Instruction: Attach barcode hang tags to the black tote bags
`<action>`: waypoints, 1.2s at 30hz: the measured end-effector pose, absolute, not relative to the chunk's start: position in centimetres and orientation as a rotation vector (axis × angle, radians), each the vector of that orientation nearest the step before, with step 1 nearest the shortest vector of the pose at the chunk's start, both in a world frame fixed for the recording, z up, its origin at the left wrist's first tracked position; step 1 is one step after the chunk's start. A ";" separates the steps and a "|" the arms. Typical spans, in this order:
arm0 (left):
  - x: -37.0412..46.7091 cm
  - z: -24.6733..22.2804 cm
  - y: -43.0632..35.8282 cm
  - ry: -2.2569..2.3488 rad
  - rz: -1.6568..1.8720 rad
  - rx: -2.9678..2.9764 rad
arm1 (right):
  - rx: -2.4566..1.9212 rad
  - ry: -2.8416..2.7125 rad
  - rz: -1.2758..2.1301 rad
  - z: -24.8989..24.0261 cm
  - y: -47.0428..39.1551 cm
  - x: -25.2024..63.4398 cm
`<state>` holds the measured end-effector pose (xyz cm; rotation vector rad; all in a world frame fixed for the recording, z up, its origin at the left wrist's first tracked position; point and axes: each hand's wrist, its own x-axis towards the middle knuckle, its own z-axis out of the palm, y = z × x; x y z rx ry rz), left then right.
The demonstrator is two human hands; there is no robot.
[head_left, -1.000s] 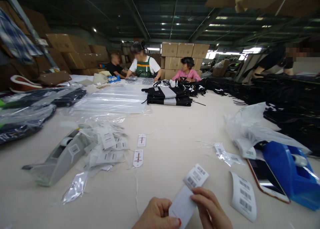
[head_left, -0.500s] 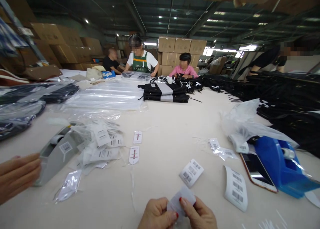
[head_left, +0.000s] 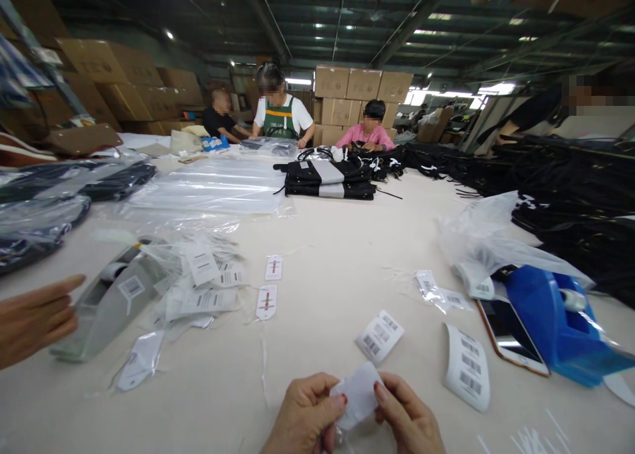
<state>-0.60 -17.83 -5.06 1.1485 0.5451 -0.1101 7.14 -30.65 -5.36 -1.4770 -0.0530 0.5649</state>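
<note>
At the bottom middle, a small white tag (head_left: 358,396) with its plain side up is pinched between my two hands. My left hand (head_left: 306,414) grips its left edge between thumb and fingers. The thumb and fingers of my right hand (head_left: 404,414) close on its right edge. A bit of clear plastic seems to hang beneath it. Just beyond lies a sheet of barcode stickers (head_left: 380,336); a longer, curled barcode sticker strip (head_left: 467,368) rests to the right. Two printed hang tags (head_left: 266,303) with white strings lie farther up the table.
At left, another person's hand (head_left: 37,318) is beside a grey tape dispenser (head_left: 106,308) and piled labels (head_left: 203,288). A phone (head_left: 510,338) leans near a blue tape dispenser (head_left: 550,321). Folded black goods (head_left: 327,179), clear bags (head_left: 208,189) and several people are farther back.
My hands have spread slightly apart and turned the white tag a little, showing more of its face. At left, the other person's hand has changed to an extended index finger.
</note>
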 end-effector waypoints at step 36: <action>-0.6 -7.2 -16.1 -0.263 0.553 2.626 | -1.659 0.037 0.483 -6.6 -29.8 12.8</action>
